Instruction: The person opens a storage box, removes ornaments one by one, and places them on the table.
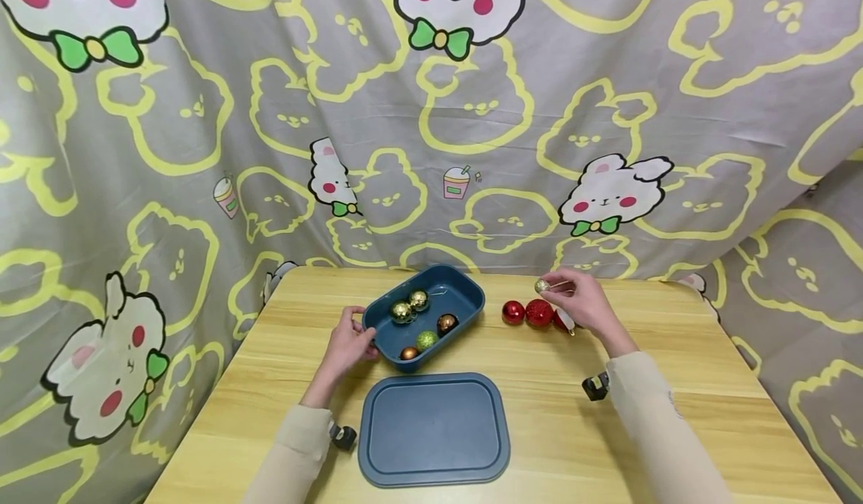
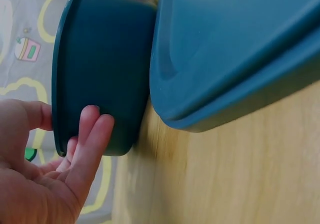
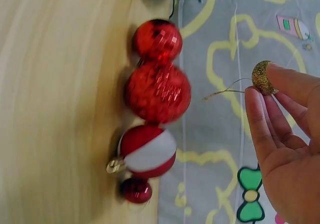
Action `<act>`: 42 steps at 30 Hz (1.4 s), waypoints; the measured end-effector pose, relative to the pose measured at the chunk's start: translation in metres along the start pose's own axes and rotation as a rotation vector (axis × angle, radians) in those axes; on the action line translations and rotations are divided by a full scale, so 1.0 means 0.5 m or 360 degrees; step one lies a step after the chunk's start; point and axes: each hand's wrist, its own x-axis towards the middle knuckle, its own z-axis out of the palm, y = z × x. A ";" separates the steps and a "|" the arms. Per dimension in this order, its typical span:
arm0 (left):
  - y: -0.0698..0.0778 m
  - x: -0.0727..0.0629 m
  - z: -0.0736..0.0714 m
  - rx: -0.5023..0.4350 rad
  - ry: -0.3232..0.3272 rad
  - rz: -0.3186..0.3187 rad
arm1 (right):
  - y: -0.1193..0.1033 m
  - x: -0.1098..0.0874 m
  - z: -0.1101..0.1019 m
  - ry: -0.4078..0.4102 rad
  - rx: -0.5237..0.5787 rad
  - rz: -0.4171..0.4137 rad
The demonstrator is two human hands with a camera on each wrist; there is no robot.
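A dark blue plastic box (image 1: 465,288) stands tilted across the table, with two gold baubles (image 1: 402,311), a brown bauble (image 1: 447,324), a green glitter bauble (image 1: 426,340) and a small copper bauble (image 1: 408,353) inside. My left hand (image 1: 348,344) grips its near left corner, thumb at the rim and fingers against the outer wall (image 2: 100,73). Above the table at the right, my right hand (image 1: 585,303) pinches a small gold glitter bauble (image 3: 262,77) between thumb and fingers; a thin gold string hangs from it. Red baubles (image 1: 539,314) lie on the table under this hand.
A blue lid (image 1: 434,430) lies flat near the front of the wooden table (image 1: 559,429). In the right wrist view, a red and white bauble (image 3: 148,151) and a small dark red bauble (image 3: 136,190) sit in the row. A patterned curtain (image 1: 398,122) hangs behind.
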 end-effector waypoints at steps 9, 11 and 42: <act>0.003 0.004 -0.008 0.0034 -0.0010 0.0049 | 0.032 -0.028 -0.039 0.0033 -0.0004 0.0062; 0.005 0.004 -0.009 0.0052 -0.0020 0.0055 | 0.039 -0.034 -0.045 0.0039 -0.0021 0.0071; 0.012 -0.023 0.008 0.0327 0.0078 0.0124 | 0.166 -0.090 -0.097 0.0132 -0.0093 0.0247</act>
